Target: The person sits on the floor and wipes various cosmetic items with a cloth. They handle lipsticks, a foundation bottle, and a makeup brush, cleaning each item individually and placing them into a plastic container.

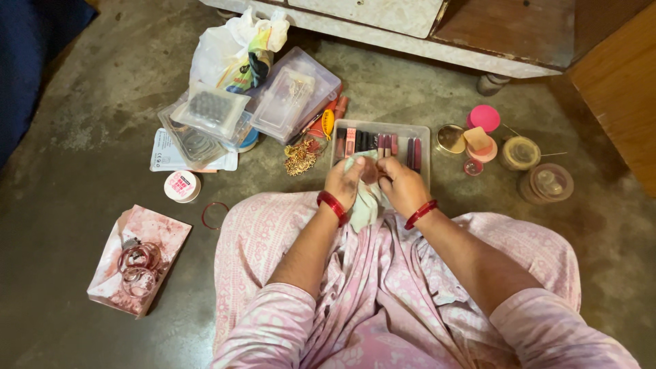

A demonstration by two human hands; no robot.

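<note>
I sit on the floor in pink patterned clothes. My left hand [346, 181] and my right hand [402, 184] meet over my lap, both wearing red bangles. Together they grip a pale green cloth [365, 205] wrapped around a small dark reddish object [371, 171], which is mostly hidden. Just beyond my hands lies a clear plastic tray [421, 137] holding several lipstick-like tubes [383, 142] in a row.
To the left are clear plastic boxes [294, 96], a white plastic bag [236, 48], a small round tin [182, 186], a loose red bangle [215, 215] and a cloth pouch with bangles [137, 260]. Small round jars [521, 152] and a pink lid [484, 117] sit right. Furniture [478, 41] stands behind.
</note>
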